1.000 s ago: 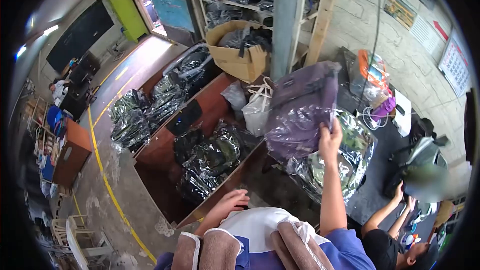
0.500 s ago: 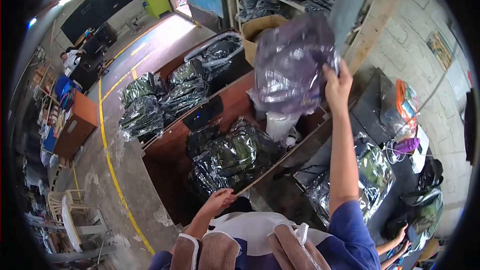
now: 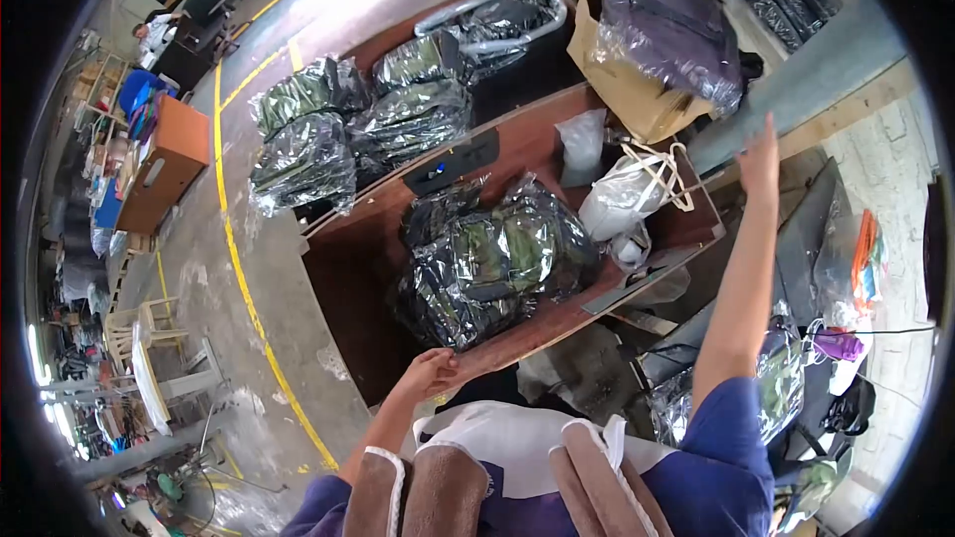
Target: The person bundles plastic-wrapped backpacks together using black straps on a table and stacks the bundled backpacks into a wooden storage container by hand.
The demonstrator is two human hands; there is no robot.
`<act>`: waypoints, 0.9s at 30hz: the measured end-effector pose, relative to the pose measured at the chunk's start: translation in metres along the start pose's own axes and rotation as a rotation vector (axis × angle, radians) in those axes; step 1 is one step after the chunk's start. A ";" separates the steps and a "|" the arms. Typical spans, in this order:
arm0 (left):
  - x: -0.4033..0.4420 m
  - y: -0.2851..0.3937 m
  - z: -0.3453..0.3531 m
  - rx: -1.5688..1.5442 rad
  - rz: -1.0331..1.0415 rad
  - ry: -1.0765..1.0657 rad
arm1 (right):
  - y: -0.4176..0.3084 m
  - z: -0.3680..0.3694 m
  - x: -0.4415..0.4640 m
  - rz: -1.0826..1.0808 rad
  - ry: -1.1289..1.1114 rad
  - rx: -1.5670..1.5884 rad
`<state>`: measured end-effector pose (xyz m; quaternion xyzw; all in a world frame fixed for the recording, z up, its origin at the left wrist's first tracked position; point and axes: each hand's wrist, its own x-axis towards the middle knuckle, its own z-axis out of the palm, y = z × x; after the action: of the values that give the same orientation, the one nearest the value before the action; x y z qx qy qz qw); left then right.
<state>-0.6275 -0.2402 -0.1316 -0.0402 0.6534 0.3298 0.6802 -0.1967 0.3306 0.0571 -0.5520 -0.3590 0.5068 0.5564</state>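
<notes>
A dark purple backpack in clear plastic rests on the open cardboard box at the upper right. My right hand is stretched out just below and right of it, fingers extended and holding nothing. At the near side of the long wooden crate, my left hand is closed on the rim. Green and black plastic-wrapped backpacks lie inside the crate. Beside them are a white bag with pale straps and a small clear plastic bag.
More wrapped green packs lie beyond the crate, near a bent metal tube. A grey post slants at right. Wrapped packs sit beside my right arm. A person is far left.
The purple backpack has gone from my right hand onto the cardboard box, and that hand has come away from it. My left hand stays at the crate's rim. The view has shifted.
</notes>
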 end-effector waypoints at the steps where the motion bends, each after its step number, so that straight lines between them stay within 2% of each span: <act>1: 0.006 0.022 0.005 0.060 -0.036 0.011 | 0.046 -0.027 -0.009 -0.030 -0.005 -0.026; 2: 0.016 0.038 0.009 0.123 -0.073 0.018 | 0.063 -0.035 -0.052 -0.032 0.007 -0.227; 3: 0.059 0.036 -0.005 0.363 -0.018 0.027 | 0.089 -0.057 -0.081 -0.110 -0.049 -0.562; 4: 0.083 0.054 -0.002 0.423 0.001 0.033 | 0.123 -0.071 -0.121 -0.180 -0.069 -0.663; 5: 0.120 0.063 -0.010 0.498 0.089 -0.016 | 0.135 -0.080 -0.171 -0.282 -0.047 -1.085; 6: 0.206 0.046 -0.050 0.894 0.507 -0.093 | 0.150 -0.093 -0.209 -0.238 -0.097 -1.315; 7: 0.206 0.081 -0.026 1.019 0.471 0.117 | 0.161 -0.091 -0.246 -0.141 -0.081 -1.503; 8: 0.237 0.107 -0.025 1.257 0.576 0.187 | 0.172 -0.090 -0.273 -0.043 -0.069 -1.689; 9: 0.267 0.132 -0.024 1.493 0.678 0.290 | 0.188 -0.103 -0.288 -0.003 -0.098 -1.699; 10: 0.285 0.161 -0.013 1.521 0.641 0.372 | 0.204 -0.114 -0.301 0.043 -0.124 -1.710; 12: 0.331 0.209 -0.007 1.735 0.692 0.509 | 0.224 -0.118 -0.309 0.027 -0.138 -1.735; 14: 0.390 0.232 -0.016 1.722 0.787 0.705 | 0.235 -0.113 -0.308 -0.159 -0.155 -1.729; 16: 0.423 0.266 -0.011 1.739 0.329 0.667 | 0.238 -0.098 -0.301 -0.118 -0.158 -1.788; 17: 0.441 0.265 -0.012 1.750 0.314 0.649 | 0.242 -0.099 -0.299 -0.122 -0.137 -1.779; 19: 0.469 0.255 -0.015 2.040 0.376 0.795 | 0.249 -0.100 -0.296 -0.111 -0.130 -1.793; 20: 0.486 0.251 -0.014 2.058 0.365 0.766 | 0.251 -0.101 -0.294 -0.081 -0.135 -1.805; 22: 0.515 0.239 -0.002 1.987 0.201 0.404 | 0.252 -0.101 -0.291 -0.052 -0.138 -1.812; 23: 0.499 0.225 0.031 2.085 0.490 0.315 | 0.253 -0.098 -0.289 -0.052 -0.136 -1.817; 24: 0.505 0.209 0.054 2.158 0.433 0.108 | 0.252 -0.099 -0.290 -0.022 -0.133 -1.831; 26: 0.511 0.163 0.098 2.170 0.435 -0.149 | 0.256 -0.103 -0.287 -0.023 -0.141 -1.832; 27: 0.524 0.147 0.107 1.602 0.313 -0.481 | 0.256 -0.102 -0.286 -0.016 -0.130 -1.828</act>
<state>-0.6466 0.1337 -0.5407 0.6155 0.5251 -0.1427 0.5702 -0.2069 -0.0012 -0.1616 -0.7453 -0.6548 0.0515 -0.1148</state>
